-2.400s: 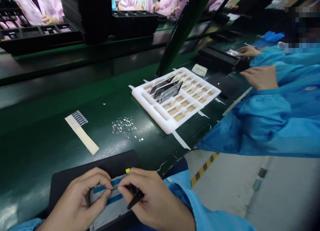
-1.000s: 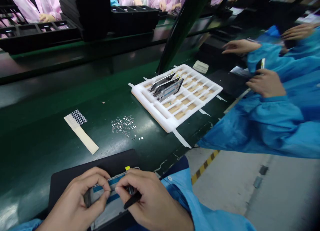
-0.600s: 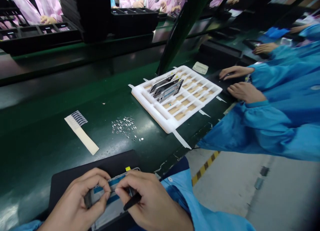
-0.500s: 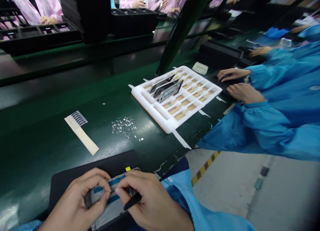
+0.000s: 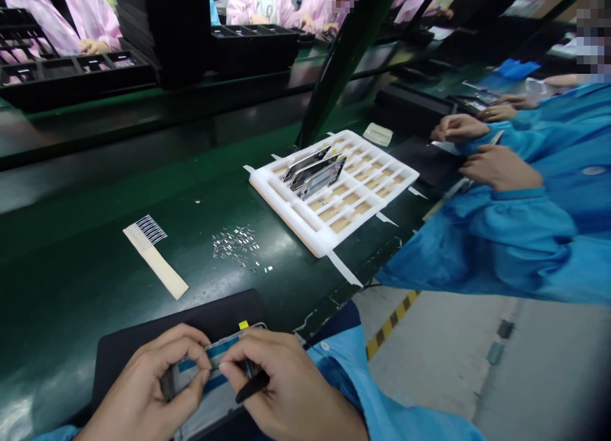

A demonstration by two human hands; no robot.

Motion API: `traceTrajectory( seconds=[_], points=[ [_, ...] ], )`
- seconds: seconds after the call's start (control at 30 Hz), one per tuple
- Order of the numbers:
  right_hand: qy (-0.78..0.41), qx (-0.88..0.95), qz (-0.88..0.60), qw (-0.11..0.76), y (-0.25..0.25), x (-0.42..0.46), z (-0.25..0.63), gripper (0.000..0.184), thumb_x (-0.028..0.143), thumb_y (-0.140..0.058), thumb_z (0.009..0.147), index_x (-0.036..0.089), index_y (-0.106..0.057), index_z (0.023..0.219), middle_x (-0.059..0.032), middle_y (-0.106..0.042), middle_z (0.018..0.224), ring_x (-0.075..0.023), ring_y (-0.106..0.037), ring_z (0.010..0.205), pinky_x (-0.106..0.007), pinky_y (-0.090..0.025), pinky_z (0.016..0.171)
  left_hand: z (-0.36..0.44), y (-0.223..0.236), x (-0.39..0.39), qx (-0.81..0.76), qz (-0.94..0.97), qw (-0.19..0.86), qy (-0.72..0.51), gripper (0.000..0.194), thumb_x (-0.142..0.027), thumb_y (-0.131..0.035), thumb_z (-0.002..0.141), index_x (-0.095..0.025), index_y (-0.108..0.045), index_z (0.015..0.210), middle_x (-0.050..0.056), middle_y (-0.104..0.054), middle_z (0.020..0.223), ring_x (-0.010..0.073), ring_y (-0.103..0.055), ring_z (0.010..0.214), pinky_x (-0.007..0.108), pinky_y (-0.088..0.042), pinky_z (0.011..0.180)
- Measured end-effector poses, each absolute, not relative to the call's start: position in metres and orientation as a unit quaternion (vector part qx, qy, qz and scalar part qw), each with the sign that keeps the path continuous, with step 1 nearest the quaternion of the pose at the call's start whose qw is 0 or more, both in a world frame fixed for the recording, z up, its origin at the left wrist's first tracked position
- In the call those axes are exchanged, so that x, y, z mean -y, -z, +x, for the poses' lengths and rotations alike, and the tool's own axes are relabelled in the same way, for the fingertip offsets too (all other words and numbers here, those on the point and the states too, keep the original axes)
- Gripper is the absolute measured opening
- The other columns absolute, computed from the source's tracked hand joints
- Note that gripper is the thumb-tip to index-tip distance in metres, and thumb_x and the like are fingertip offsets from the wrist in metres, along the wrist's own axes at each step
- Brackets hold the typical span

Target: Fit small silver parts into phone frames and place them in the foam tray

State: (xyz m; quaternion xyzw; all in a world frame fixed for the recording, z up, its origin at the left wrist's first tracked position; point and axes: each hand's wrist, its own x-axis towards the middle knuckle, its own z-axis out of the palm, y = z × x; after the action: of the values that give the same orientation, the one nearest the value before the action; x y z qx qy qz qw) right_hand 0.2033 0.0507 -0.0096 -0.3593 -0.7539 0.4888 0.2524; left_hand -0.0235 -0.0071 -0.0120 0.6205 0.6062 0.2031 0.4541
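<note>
A phone frame (image 5: 210, 390) with blue strips lies on a black mat (image 5: 143, 339) at the near edge of the green bench. My left hand (image 5: 147, 390) grips the frame's left side, thumb and forefinger pinched at its upper edge. My right hand (image 5: 291, 390) is closed on black tweezers (image 5: 252, 385), with the fingertips meeting my left thumb over the frame. Whatever small part sits between the fingertips is too small to make out.
A pile of several tiny metal parts (image 5: 237, 245) lies ahead, with a barcode strip (image 5: 155, 255) to its left. A white foam tray (image 5: 334, 186) holds three phone frames upright. A co-worker in blue (image 5: 515, 205) works at the right; black trays (image 5: 71, 72) stand beyond.
My hands have stayed pinched over the frame with barely any shift. The co-worker's hands at the right moved about over their own mat. The view tilted slightly.
</note>
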Motion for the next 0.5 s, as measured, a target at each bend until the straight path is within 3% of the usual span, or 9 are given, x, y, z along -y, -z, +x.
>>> traceTrajectory(
  seconds=[0.5],
  points=[
    [-0.494,0.75,-0.365,0.245,0.0096,-0.054,0.2022,0.014,0.015,-0.065,0.095,0.022,-0.075,0.088,0.0013,-0.077,0.082,-0.0141,-0.071,0.073,-0.024,-0.05,0.068,-0.0221,0.0102,0.0052,-0.603,0.627,0.447,-0.211,0.022,-0.033,-0.058,0.101,-0.027,-0.071,0.086,0.004,-0.073,0.117,0.0166,-0.075,0.101,0.02,-0.053,0.081]
  ],
)
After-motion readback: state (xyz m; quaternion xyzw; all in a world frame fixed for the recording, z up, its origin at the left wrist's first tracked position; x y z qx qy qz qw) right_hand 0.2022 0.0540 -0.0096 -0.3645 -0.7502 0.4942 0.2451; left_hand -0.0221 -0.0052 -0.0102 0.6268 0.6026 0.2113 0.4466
